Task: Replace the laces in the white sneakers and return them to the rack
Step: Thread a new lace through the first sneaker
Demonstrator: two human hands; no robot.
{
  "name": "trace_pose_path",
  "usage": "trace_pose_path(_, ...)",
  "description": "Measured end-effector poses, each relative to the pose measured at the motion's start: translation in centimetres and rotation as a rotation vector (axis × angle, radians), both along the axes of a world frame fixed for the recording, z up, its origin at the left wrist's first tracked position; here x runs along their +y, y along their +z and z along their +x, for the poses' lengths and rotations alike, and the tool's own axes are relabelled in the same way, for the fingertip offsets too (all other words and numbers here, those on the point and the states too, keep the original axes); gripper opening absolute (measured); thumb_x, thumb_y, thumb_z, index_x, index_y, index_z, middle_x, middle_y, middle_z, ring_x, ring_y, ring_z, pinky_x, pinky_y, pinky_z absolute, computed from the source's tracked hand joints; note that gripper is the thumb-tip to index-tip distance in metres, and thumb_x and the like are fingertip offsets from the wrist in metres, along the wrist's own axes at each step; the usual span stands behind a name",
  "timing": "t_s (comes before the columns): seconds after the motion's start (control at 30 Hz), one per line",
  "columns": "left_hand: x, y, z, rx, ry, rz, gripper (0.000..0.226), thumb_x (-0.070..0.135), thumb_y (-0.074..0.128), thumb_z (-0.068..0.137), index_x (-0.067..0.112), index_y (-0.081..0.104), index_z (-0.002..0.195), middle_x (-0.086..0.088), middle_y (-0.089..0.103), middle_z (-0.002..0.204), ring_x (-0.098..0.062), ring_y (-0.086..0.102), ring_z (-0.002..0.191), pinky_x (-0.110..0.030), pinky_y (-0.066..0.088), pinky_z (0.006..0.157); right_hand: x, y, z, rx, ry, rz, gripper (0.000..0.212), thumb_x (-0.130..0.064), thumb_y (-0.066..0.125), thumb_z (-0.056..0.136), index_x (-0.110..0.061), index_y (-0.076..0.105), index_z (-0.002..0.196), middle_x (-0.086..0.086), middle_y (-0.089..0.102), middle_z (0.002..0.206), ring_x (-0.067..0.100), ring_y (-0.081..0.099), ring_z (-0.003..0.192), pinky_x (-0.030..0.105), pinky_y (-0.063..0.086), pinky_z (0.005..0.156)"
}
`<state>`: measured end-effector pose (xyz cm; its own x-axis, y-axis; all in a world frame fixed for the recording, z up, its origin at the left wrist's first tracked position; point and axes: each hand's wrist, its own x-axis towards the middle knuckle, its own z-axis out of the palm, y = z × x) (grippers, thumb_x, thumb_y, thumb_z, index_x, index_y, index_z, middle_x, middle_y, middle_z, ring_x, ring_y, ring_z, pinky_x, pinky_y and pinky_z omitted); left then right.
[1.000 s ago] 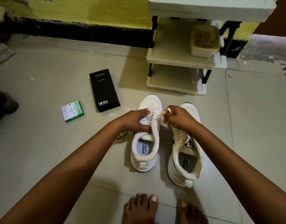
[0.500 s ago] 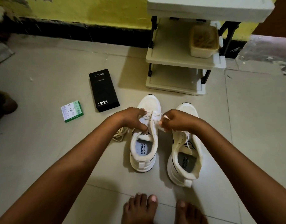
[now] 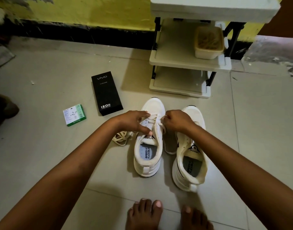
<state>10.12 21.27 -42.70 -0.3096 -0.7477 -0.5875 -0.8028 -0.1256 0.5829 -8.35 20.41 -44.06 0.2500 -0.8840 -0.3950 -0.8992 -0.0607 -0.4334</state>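
Our left hand [image 3: 134, 121] rests with curled fingers on the left sneaker [image 3: 149, 138] at frame centre, thumb pressing its tongue, while our right hand [image 3: 177, 121] pinches the white lace [image 3: 161, 122] above the eyelets. Just right stands the right sneaker [image 3: 190, 156]; loose laces [image 3: 121, 137] lie left; the rack [image 3: 188, 63] is at the upper right.

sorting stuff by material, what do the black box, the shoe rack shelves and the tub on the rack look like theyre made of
Black box: likely matte printed cardboard, with crisp folded edges and white lettering.
Shoe rack shelves: probably moulded cream plastic, smooth with raised rims, on dark uprights.
Tub: seemingly translucent plastic, since its tangled contents show through the wall.
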Motion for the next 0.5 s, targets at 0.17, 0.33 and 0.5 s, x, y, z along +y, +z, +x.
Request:
trace_pose_path(0.17, 0.1, -0.1, -0.1, -0.009, 0.012, -0.032, 0.086, 0.035, 0.079, 0.071, 0.020, 0.036, 0.144, 0.001, 0.032, 0.152, -0.018, 0.036, 0.135, -0.030, 0.029, 0.111, -0.9, 4.5, -0.5, -0.765, -0.277, 0.509, 0.035, -0.017, 0.031, 0.100, -0.015, 0.045, 0.068, 0.000, 0.046, 0.062, 0.013, 0.040, 0.057, 0.026, 0.039, 0.064)
trace_pose_path(0.33, 0.3, 0.6, -0.2, -0.056, 0.004, -0.104, 0.077, 0.035, 0.078, 0.072, 0.019, 0.043, 0.139, 0.000, 0.042, 0.145, -0.019, 0.043, 0.129, -0.026, 0.034, 0.100, -0.5, 5.6, 0.0, -1.192, -0.540, 0.733, 0.033, -0.013, 0.028, 0.100, -0.009, 0.055, 0.082, 0.004, 0.060, 0.070, 0.014, 0.059, 0.061, 0.030, 0.053, 0.068)
trace_pose_path(0.5, 0.8, 3.1, -1.8, 0.289, 0.063, -0.122, 0.037, 0.026, 0.074, 0.078, 0.023, 0.059, 0.112, 0.000, 0.062, 0.112, -0.016, 0.059, 0.105, -0.028, 0.048, 0.091, -1.2, 7.7, 0.5, -1.524, -0.678, 0.711, 0.031, -0.008, 0.027, 0.099, -0.005, 0.055, 0.086, 0.007, 0.066, 0.065, 0.014, 0.065, 0.056, 0.028, 0.057, 0.061)
